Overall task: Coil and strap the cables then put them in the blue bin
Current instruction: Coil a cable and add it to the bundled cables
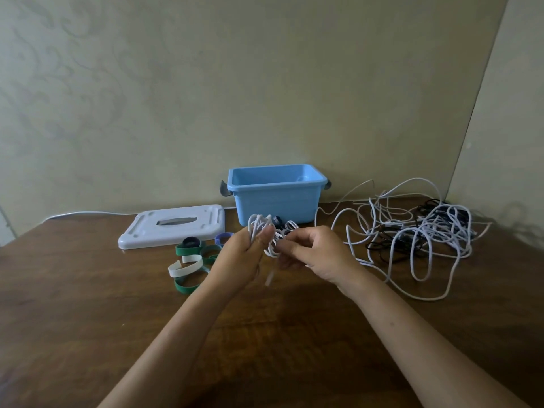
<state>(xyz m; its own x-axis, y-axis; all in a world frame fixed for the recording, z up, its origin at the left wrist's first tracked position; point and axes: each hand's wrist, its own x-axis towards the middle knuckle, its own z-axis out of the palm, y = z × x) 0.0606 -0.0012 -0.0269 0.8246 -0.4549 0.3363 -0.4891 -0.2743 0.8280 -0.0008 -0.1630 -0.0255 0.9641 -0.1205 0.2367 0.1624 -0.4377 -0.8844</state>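
1. Where the fingers of both hands overlap the white cable coil (pixel 266 231), hard to tell how many loops there are or how they cross; a dark bit just behind the coil, too small to identify.
2. Below the hands, a blurred white cable end (pixel 269 278) dangling above the table (pixel 88 304).
3. Left hand (pixel 244 257) raised above the table, fingers curled round the coil's loops, thumb up against them, forearm running down to the lower frame edge and cut off there.
4. Right hand (pixel 315 254) just beside the left, fingertips pinching the coil from the right side, wrist bent, forearm likewise cut off at the lower right.
5. Blue bin (pixel 276 198) behind the hands, against the wall, lid off; only part of the inside visible, nothing seen in that part.
6. White lid (pixel 173 228) flat on the table left of the bin.
7. Green, white and blue straps (pixel 191 260) lying loosely curled in front of the lid, partly hidden by the left hand.
8. Tangle of white and black cables (pixel 418 234) on the right of the table, strands not separable by eye.
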